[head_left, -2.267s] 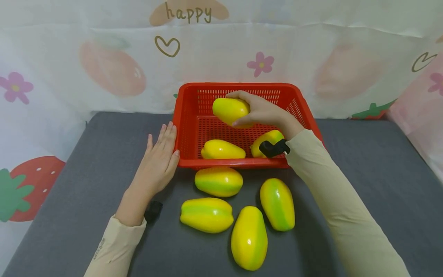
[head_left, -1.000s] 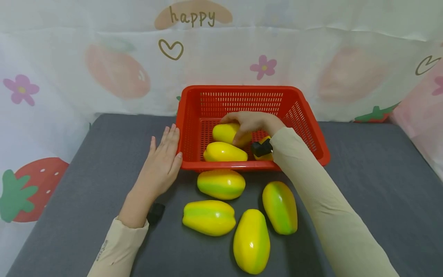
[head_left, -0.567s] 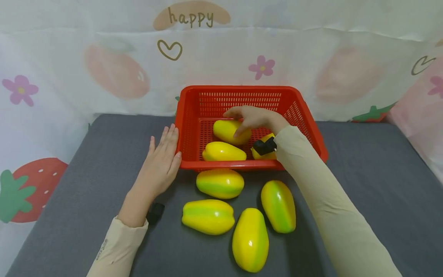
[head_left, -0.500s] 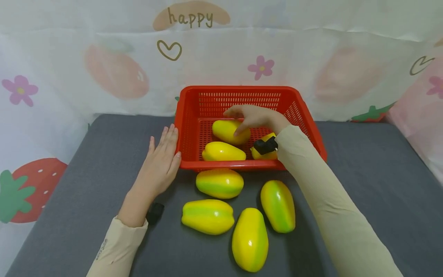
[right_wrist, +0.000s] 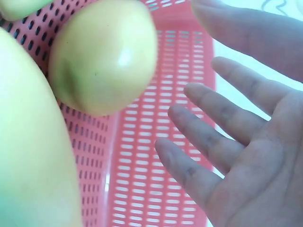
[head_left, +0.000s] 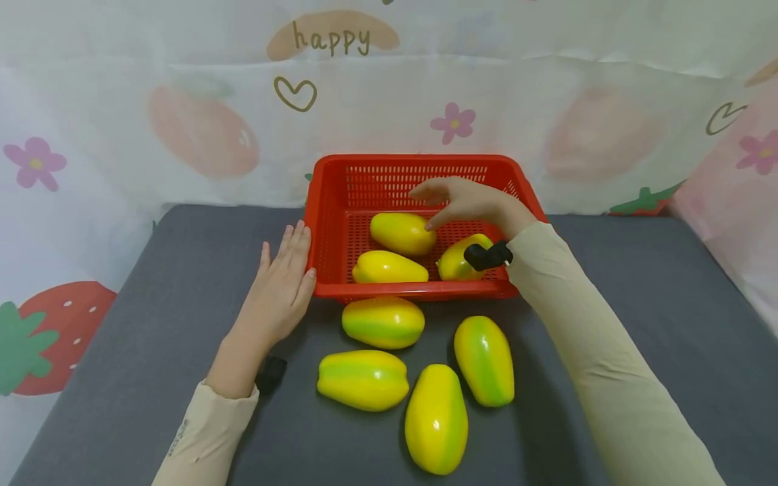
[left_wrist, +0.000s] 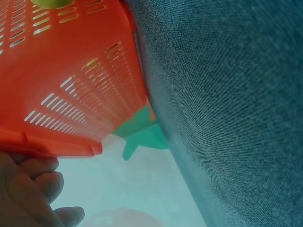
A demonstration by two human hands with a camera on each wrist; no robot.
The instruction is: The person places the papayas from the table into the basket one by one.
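In the head view a red plastic basket [head_left: 413,290] holds three yellow papayas. One papaya [head_left: 402,233] lies behind the other two, a second papaya [head_left: 390,267] lies at the front left, and a third papaya [head_left: 457,260] at the front right is partly hidden by the right wrist. My right hand [head_left: 471,202] hovers above the back papaya with fingers spread. The right wrist view shows that palm and fingers [right_wrist: 203,127] holding nothing. My left hand [head_left: 276,287] rests with straight fingers against the basket's left side.
Several more yellow-green papayas, such as this papaya [head_left: 436,418] and this papaya [head_left: 363,380], lie on the grey cloth [head_left: 200,270] in front of the basket. A printed white curtain [head_left: 377,88] stands behind the basket.
My right hand lowered a papaya into the basket, let go of it, then rose and drew back to the right. The left hand stayed at the basket's side.
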